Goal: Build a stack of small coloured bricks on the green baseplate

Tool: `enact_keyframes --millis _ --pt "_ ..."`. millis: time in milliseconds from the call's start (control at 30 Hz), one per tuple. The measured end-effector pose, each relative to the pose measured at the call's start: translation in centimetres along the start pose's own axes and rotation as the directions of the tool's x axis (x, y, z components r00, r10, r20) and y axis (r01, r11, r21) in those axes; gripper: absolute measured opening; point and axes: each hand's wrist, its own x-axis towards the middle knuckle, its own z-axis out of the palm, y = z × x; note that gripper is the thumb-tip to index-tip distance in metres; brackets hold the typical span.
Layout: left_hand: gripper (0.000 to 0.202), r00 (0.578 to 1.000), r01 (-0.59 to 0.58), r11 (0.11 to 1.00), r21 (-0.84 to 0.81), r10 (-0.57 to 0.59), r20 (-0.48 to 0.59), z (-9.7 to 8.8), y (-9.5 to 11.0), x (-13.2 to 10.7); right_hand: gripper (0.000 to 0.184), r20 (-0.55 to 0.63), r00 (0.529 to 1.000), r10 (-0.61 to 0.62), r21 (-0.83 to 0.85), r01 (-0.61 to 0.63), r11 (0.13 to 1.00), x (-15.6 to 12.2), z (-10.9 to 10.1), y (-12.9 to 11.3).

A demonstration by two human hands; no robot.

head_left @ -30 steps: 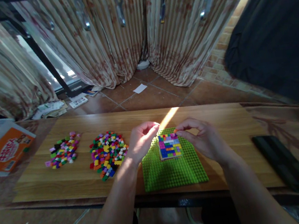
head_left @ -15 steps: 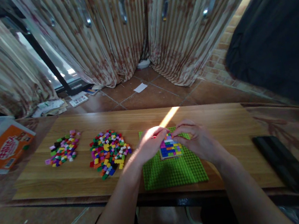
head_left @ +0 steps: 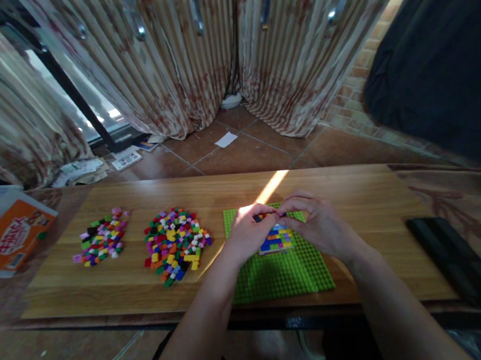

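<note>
head view: left hand [head_left: 246, 234] and right hand [head_left: 320, 227], grips closed, pinch one small brick [head_left: 267, 216].

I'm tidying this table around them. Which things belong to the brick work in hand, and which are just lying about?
In hand: left hand, right hand, brick square, green baseplate, large brick pile, small brick pile.
Lying about: orange box, flat black object, papers on the floor.
</note>
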Motion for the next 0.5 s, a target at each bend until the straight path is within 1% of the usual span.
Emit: enact_keyframes --millis 100,267,400,500 --pt "0.018 1.0 0.006 1.0 -0.022 -0.006 -0.022 0.09 0.15 -0.07 0.007 0.015 1.0 0.005 0.012 -0.005 1.0 0.0 -0.07 0.13" --pt "0.019 1.0 -0.002 1.0 0.001 0.002 -0.021 0.13 0.09 0.01 0.008 0.054 0.998 0.028 0.091 -0.033 0.995 -0.04 -0.57 0.27" --pt "0.018 0.998 0.011 0.999 0.034 -0.009 -0.055 0.38 0.06 0.09 0.011 -0.008 0.998 0.058 0.155 -0.056 0.986 -0.12 -0.79 0.44" --pt "0.017 0.997 -0.018 0.999 0.046 0.021 -0.077 0.63 0.02 0.12 0.011 -0.062 0.995 0.074 0.171 -0.062 0.983 -0.16 -0.79 0.45"
